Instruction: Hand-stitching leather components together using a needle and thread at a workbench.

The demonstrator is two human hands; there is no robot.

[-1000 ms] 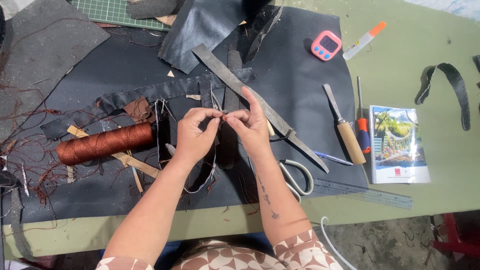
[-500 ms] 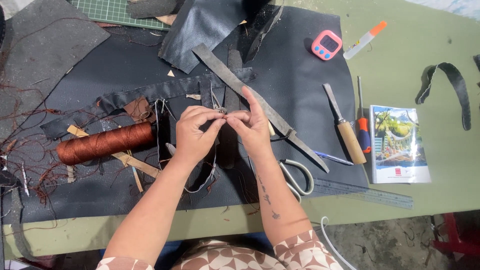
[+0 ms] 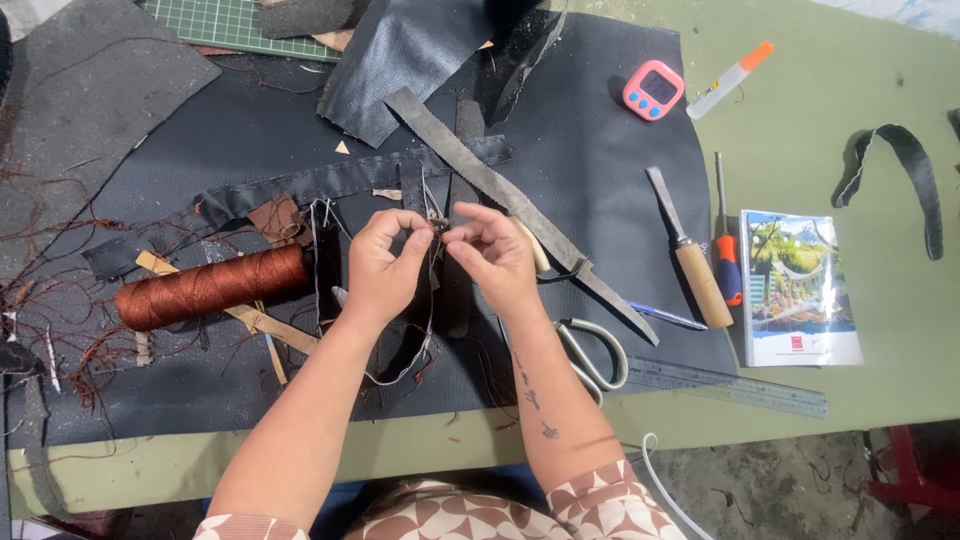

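My left hand (image 3: pixel 385 262) and my right hand (image 3: pixel 492 257) meet fingertip to fingertip over a small dark leather piece (image 3: pixel 437 262) on the black mat (image 3: pixel 590 150). Both pinch the piece and a thin thread (image 3: pixel 428 330) that hangs down from it and curls toward my left wrist. A spool of rust-brown thread (image 3: pixel 212 287) lies left of my left hand. A long grey leather strip (image 3: pixel 520 212) runs diagonally behind my right hand. Whether a needle is in my fingers is too small to tell.
Scissors (image 3: pixel 592 352) lie by my right forearm above a steel ruler (image 3: pixel 730 385). A wooden-handled chisel (image 3: pixel 690 262), an orange-handled tool (image 3: pixel 726 262), a booklet (image 3: pixel 800 288), a pink timer (image 3: pixel 653 90), a glue pen (image 3: pixel 730 78) and a curved black strap (image 3: pixel 918 165) sit right. Loose brown threads (image 3: pixel 50 300) lie left.
My hands have stayed over the same spot, with only small finger movements on the leather piece and thread. Nothing else on the table has moved.
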